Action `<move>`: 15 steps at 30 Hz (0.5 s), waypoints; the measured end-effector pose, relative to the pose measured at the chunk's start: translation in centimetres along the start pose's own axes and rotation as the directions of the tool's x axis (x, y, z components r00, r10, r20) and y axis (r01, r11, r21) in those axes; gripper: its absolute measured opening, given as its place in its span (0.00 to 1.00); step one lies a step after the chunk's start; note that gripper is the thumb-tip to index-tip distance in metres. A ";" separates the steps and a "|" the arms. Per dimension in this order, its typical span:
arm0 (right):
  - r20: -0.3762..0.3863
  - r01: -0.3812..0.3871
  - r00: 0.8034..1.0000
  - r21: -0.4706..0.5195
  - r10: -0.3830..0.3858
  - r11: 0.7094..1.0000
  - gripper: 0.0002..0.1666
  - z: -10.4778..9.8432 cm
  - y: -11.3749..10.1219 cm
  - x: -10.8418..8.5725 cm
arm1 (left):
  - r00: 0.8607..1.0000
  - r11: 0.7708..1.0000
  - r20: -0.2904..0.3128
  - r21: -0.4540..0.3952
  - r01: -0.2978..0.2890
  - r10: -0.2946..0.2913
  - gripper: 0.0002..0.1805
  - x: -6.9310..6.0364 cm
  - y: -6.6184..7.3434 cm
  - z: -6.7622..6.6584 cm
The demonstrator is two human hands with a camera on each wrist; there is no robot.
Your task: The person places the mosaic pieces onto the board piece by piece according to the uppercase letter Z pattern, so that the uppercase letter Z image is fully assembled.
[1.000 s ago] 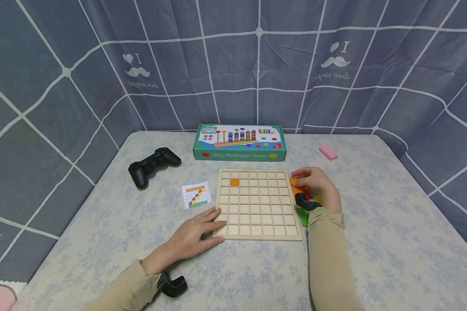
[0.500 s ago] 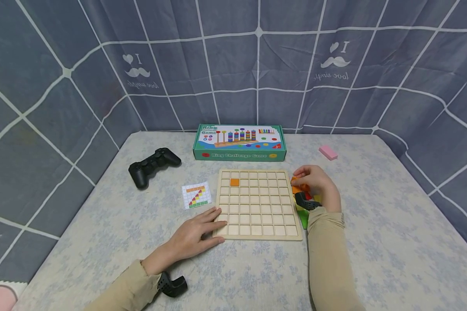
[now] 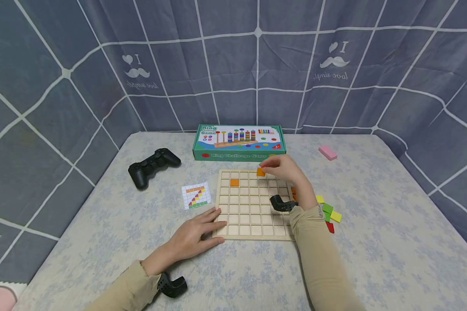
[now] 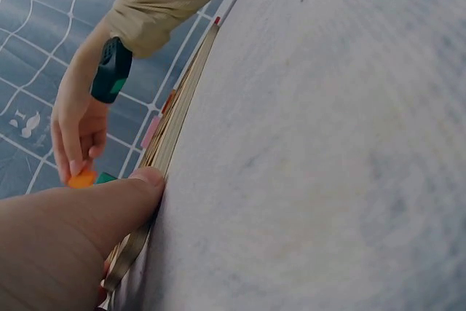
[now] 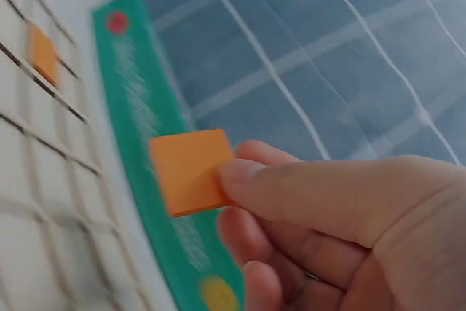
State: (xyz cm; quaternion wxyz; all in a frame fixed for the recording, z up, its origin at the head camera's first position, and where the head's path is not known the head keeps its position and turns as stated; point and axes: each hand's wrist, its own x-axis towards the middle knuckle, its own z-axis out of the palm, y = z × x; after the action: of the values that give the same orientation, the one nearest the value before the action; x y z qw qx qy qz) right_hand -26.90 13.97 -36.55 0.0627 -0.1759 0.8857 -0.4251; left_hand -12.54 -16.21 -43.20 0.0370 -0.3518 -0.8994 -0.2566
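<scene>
Between thumb and fingers my right hand [image 3: 283,168] pinches an orange square tile [image 5: 193,172], held above the far side of the wooden grid board [image 3: 254,212]. A second orange tile [image 3: 235,182] lies in a cell near the board's far left corner. My left hand [image 3: 194,233] rests with spread, fairly straight fingers on the board's near left edge; in the left wrist view its thumb [image 4: 131,194] touches that edge. Left of the board lies a pattern card [image 3: 196,195] with coloured squares on a grid.
Right of the board lie loose tiles: yellow [image 3: 336,216], green [image 3: 327,208], red [image 3: 330,226] and some orange, partly hidden by my right arm. Behind the board stands a green game box [image 3: 239,154]. A black game controller [image 3: 153,166] lies left, a pink block [image 3: 328,152] far right.
My right hand has moved left from the tile pile to above the board, carrying an orange tile. More of the pile now shows. My left hand has stayed in place.
</scene>
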 end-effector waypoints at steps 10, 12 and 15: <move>0.014 -0.029 0.999 -0.077 0.030 0.997 0.11 4.9 -0.6 2.0 | 1.000 1.000 -0.008 0.004 -0.001 0.001 0.25 0.0 0.1 0.1; 0.020 -0.033 0.999 -0.084 0.035 0.996 0.10 5.4 -0.5 2.1 | 1.000 1.000 -0.014 0.008 -0.009 0.010 0.25 0.1 0.1 0.1; 0.021 -0.034 0.999 -0.104 0.037 0.994 0.10 5.9 -0.3 2.2 | 1.000 1.000 -0.008 0.006 -0.002 0.002 0.25 0.1 0.1 0.0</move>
State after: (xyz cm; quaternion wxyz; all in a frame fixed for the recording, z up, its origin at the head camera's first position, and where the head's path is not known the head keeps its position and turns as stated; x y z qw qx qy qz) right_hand -27.34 8.71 -40.00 0.0712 -0.1681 0.9087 -0.3754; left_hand -12.58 -16.13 -43.13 0.0419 -0.3517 -0.8997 -0.2553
